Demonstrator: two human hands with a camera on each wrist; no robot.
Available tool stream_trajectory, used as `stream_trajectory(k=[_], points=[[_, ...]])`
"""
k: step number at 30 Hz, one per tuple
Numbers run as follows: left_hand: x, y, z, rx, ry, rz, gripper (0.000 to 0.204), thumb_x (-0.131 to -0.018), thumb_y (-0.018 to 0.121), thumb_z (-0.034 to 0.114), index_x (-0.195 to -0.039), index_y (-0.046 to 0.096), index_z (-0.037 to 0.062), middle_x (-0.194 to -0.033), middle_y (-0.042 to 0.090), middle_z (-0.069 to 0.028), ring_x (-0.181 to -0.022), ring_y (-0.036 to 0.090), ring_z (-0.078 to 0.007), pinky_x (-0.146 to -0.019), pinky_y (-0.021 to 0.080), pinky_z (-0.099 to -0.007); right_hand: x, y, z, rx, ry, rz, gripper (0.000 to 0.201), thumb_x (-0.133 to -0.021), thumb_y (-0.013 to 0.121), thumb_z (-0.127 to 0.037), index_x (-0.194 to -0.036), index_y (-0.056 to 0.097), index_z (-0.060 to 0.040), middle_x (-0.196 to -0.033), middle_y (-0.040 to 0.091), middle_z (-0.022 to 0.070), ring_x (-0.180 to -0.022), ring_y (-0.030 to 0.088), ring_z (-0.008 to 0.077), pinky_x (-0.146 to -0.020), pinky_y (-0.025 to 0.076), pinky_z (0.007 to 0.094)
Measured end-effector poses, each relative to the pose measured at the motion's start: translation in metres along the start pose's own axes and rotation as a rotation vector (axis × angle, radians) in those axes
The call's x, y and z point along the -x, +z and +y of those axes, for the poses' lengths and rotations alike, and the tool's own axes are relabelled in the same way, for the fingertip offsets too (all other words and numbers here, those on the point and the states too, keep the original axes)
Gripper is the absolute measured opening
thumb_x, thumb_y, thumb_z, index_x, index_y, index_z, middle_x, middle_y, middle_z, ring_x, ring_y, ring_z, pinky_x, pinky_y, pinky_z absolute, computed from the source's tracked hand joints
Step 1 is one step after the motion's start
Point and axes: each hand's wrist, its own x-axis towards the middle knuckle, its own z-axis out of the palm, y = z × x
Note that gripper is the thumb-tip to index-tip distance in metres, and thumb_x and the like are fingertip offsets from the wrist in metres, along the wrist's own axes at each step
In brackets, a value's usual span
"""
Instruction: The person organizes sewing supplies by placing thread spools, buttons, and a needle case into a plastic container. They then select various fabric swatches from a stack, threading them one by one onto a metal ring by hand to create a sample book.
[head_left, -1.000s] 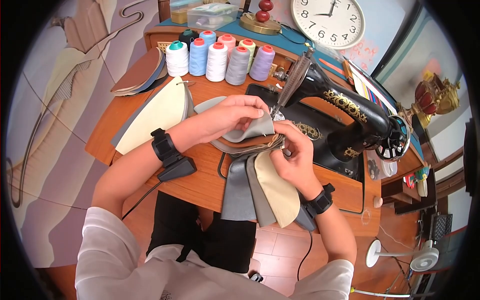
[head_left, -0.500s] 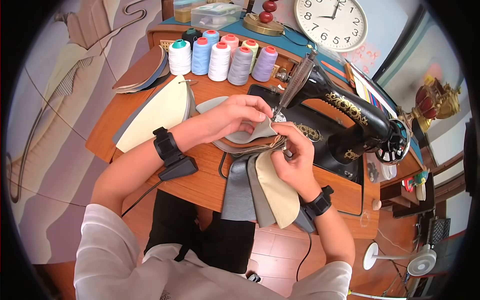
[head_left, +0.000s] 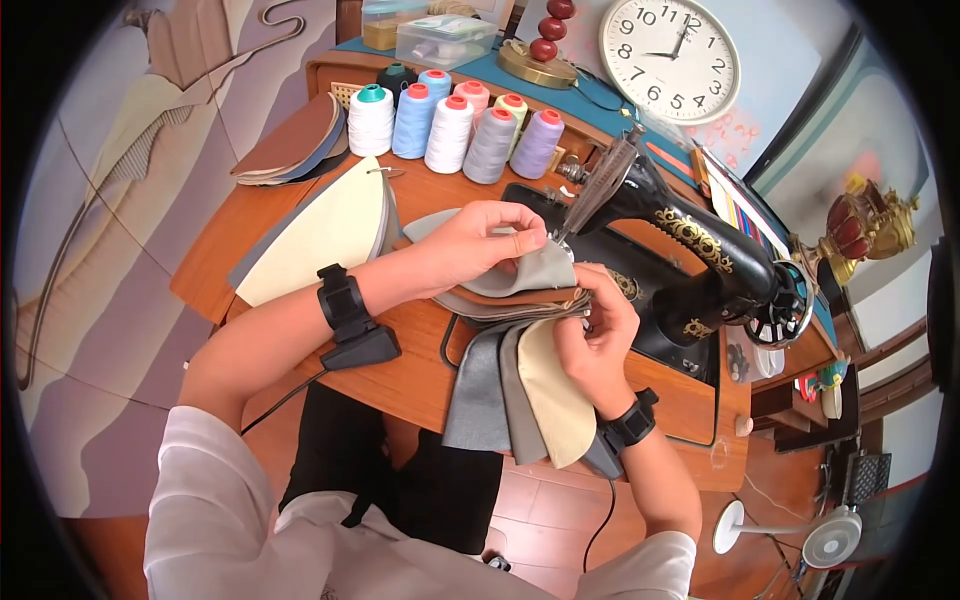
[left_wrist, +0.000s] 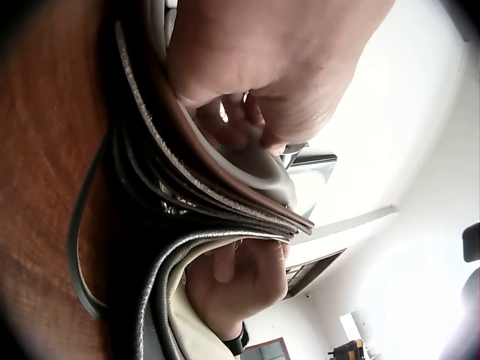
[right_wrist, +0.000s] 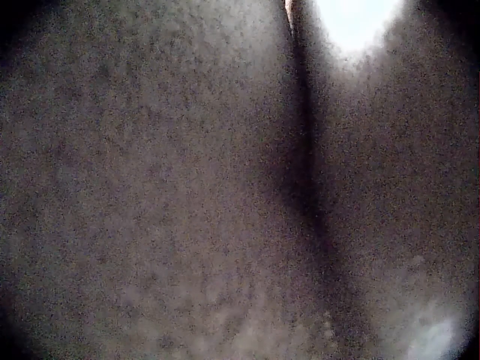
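Note:
A bundle of leather swatches lies across the table's front edge, its brown and grey layers (head_left: 515, 309) stacked under a light grey swatch (head_left: 548, 273). My left hand (head_left: 478, 243) pinches the grey swatch by thumb and fingertips, bending it up off the layers below. At the bundle's narrow corner, my right hand (head_left: 604, 345) grips the stack with curled fingers. Below that hand, a cream swatch (head_left: 552, 390) and a dark grey one (head_left: 474, 395) hang over the edge. The left wrist view shows brown layer edges (left_wrist: 225, 184) between both hands. Blurred brownish-grey material (right_wrist: 150, 187) fills the right wrist view.
A black sewing machine (head_left: 690, 225) stands right behind the hands. Several thread cones (head_left: 447, 135) are grouped at the back. Another ringed swatch bundle (head_left: 325, 235) lies left, with brown swatches (head_left: 290, 140) behind it. A wall clock (head_left: 670, 60) is at the back.
The head view has shifted slightly. The grey swatch, folded up between my hands half a second ago, now curves more broadly, and my left hand sits a little farther from my right.

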Motion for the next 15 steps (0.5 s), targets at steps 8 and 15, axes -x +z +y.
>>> stream_trajectory(k=[8,15], points=[[0.002,-0.002,0.005,0.090,-0.136,-0.137,0.017,-0.105,0.058,0.026,-0.112,0.058,0.0104,-0.102,0.060,0.0053,-0.088,0.054,-0.0021,-0.076,0.046,-0.0218,0.002,-0.001,-0.002,-0.125,0.140,-0.054,0.041,-0.076,0.051,0.011,-0.114,0.064,0.0040,-0.106,0.064,0.0093,-0.086,0.059,0.0111,-0.072,0.047,0.0218],[-0.001,-0.005,-0.006,0.181,-0.120,-0.105,0.014,-0.105,0.059,0.025,-0.111,0.057,0.0123,-0.099,0.059,0.0067,-0.087,0.054,-0.0015,-0.076,0.045,-0.0208,-0.005,0.002,-0.010,-0.169,0.218,-0.067,0.045,-0.078,0.049,0.014,-0.120,0.062,0.0067,-0.111,0.060,0.0112,-0.083,0.063,0.0126,-0.065,0.055,0.0246]])
